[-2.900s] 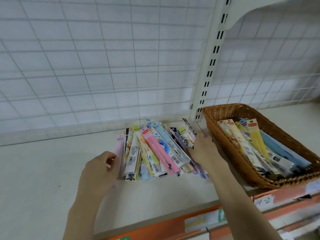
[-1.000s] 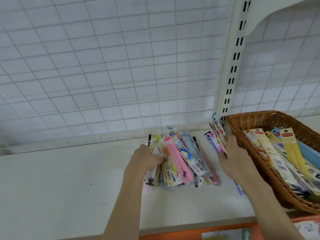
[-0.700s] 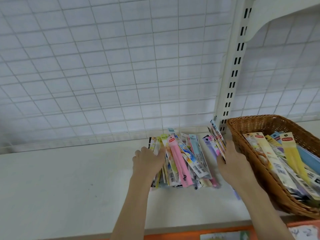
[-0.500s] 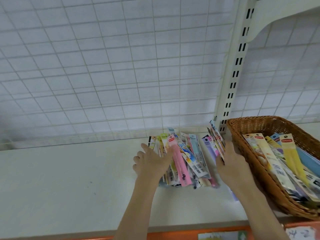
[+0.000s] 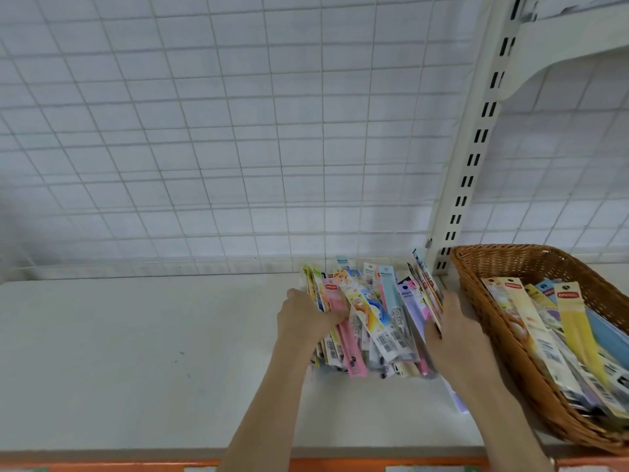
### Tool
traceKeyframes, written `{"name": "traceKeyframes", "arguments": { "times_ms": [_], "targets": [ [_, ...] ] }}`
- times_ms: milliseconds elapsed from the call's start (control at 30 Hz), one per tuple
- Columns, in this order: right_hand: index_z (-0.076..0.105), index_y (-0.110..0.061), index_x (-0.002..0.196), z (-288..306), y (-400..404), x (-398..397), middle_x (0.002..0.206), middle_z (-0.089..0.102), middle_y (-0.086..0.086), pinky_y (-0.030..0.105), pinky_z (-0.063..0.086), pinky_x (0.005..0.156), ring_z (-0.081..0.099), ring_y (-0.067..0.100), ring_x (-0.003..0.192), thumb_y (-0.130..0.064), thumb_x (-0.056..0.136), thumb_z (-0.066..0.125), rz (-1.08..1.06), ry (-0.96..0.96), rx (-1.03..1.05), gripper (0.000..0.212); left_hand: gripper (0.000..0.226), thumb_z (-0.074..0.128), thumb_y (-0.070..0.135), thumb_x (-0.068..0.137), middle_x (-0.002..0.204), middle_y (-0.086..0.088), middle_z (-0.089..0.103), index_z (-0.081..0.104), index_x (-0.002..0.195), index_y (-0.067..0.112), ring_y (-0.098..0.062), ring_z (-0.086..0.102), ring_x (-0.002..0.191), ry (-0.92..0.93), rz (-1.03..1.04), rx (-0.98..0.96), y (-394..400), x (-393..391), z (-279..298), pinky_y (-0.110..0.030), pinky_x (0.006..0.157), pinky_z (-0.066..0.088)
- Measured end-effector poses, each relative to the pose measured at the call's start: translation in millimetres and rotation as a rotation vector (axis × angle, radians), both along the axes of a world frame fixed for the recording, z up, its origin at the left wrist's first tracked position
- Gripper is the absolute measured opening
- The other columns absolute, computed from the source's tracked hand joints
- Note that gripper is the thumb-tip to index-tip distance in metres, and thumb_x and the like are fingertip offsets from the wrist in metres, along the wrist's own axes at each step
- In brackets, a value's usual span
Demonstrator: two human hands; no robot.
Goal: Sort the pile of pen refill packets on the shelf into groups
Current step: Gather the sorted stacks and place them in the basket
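Note:
A pile of colourful pen refill packets lies on the white shelf against the back grid. My left hand is at the pile's left edge, thumb on a pink packet and fingers curled round the outer packets. My right hand is at the right edge and holds a bunch of packets tilted up on edge against its fingers. The lower ends of those packets are hidden behind the hand.
A wicker basket stands at the right with several packets in it, yellow and blue ones on top. A slotted white upright rises just behind the pile. The wire grid wall closes the back. The shelf front has an orange strip.
My left hand, lying flat on the pile half a second ago, now curls round the left-hand packets. My right hand stays at the right edge with its tilted bunch.

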State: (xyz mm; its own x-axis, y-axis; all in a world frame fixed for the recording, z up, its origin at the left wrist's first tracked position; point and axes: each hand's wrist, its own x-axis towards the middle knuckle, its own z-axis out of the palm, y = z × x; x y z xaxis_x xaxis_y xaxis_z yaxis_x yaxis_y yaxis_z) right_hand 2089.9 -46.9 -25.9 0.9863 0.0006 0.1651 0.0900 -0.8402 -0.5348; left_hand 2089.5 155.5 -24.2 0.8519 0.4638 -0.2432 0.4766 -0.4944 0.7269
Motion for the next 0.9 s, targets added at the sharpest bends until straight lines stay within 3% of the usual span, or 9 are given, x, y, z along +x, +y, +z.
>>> {"name": "traceKeyframes", "arguments": {
  "times_ms": [100,167,233,333,467,567,667,767,900],
  "targets": [
    [0.039,-0.008,0.116,2,-1,-3,0.076,0.057,0.01,0.028,0.036,0.05,0.052,0.029,0.058,-0.018,0.096,0.045,0.015,-0.019,0.026,0.023,0.049,0.081,0.044,0.062,0.077,-0.001,0.064,0.066,0.092,0.008,-0.013,0.059,0.063,-0.076,-0.01,-0.09,6,-4,-1,-0.021,0.051,0.042],
    [0.037,-0.014,0.105,7,0,-5,0.082,0.059,0.012,0.031,0.042,0.058,0.055,0.033,0.066,-0.027,0.097,0.045,0.023,-0.011,0.084,0.017,0.027,0.08,0.038,0.067,0.064,0.004,0.06,0.066,0.074,0.016,-0.011,0.055,0.056,-0.125,-0.02,-0.129,7,-9,1,-0.02,0.051,0.041],
    [0.04,-0.012,0.107,9,0,-7,0.087,0.061,0.011,0.033,0.044,0.061,0.06,0.036,0.075,-0.033,0.095,0.05,0.037,-0.001,0.113,0.026,0.018,0.079,0.031,0.071,0.064,0.004,0.062,0.065,0.068,0.02,-0.012,0.057,0.057,-0.168,-0.023,-0.188,9,-14,3,-0.023,0.056,0.046],
    [0.043,-0.009,0.116,10,-1,-7,0.09,0.058,0.003,0.029,0.042,0.061,0.063,0.032,0.081,-0.035,0.089,0.061,0.052,0.013,0.119,0.042,0.014,0.08,0.023,0.071,0.075,-0.008,0.07,0.07,0.073,0.014,-0.019,0.064,0.066,-0.216,0.006,-0.277,13,-21,8,-0.032,0.068,0.052],
    [0.038,-0.016,0.102,10,-4,-4,0.08,0.051,-0.004,0.02,0.035,0.05,0.051,0.017,0.065,-0.029,0.086,0.067,0.073,0.04,0.129,0.035,0.028,0.079,0.015,0.069,0.088,-0.017,0.072,0.07,0.092,0.002,-0.026,0.07,0.077,-0.242,0.051,-0.31,18,-24,9,-0.034,0.069,0.055],
    [0.036,-0.016,0.096,8,-4,-3,0.07,0.052,-0.001,0.025,0.037,0.046,0.049,0.015,0.055,-0.028,0.091,0.059,0.04,0.044,0.061,0.026,0.04,0.08,0.014,0.066,0.093,-0.014,0.069,0.063,0.101,0.003,-0.025,0.069,0.083,-0.254,0.071,-0.32,22,-25,7,-0.027,0.062,0.054],
    [0.04,-0.013,0.11,10,-2,-5,0.078,0.061,0.009,0.033,0.045,0.055,0.06,0.029,0.066,-0.031,0.096,0.047,0.016,0.004,-0.057,0.024,0.035,0.073,0.009,0.069,0.094,-0.016,0.067,0.059,0.101,0.003,-0.026,0.066,0.082,-0.28,0.106,-0.328,26,-29,8,-0.032,0.064,0.053],
    [0.037,-0.009,0.12,12,-1,-4,0.074,0.055,0.003,0.031,0.039,0.056,0.062,0.032,0.072,-0.028,0.098,0.04,0.039,-0.015,-0.174,0.029,0.028,0.067,0.004,0.074,0.09,-0.013,0.066,0.059,0.101,0.004,-0.019,0.06,0.071,-0.337,0.101,-0.373,27,-36,12,-0.028,0.062,0.051],
    [0.035,-0.008,0.119,21,7,-4,0.068,0.049,0.0,0.029,0.033,0.049,0.051,0.026,0.062,-0.02,0.099,0.039,0.06,-0.026,-0.174,0.024,0.024,0.064,0.004,0.078,0.089,-0.011,0.065,0.059,0.101,0.008,-0.018,0.061,0.074,-0.42,0.067,-0.433,27,-45,16,-0.029,0.068,0.053]
  ]
}}
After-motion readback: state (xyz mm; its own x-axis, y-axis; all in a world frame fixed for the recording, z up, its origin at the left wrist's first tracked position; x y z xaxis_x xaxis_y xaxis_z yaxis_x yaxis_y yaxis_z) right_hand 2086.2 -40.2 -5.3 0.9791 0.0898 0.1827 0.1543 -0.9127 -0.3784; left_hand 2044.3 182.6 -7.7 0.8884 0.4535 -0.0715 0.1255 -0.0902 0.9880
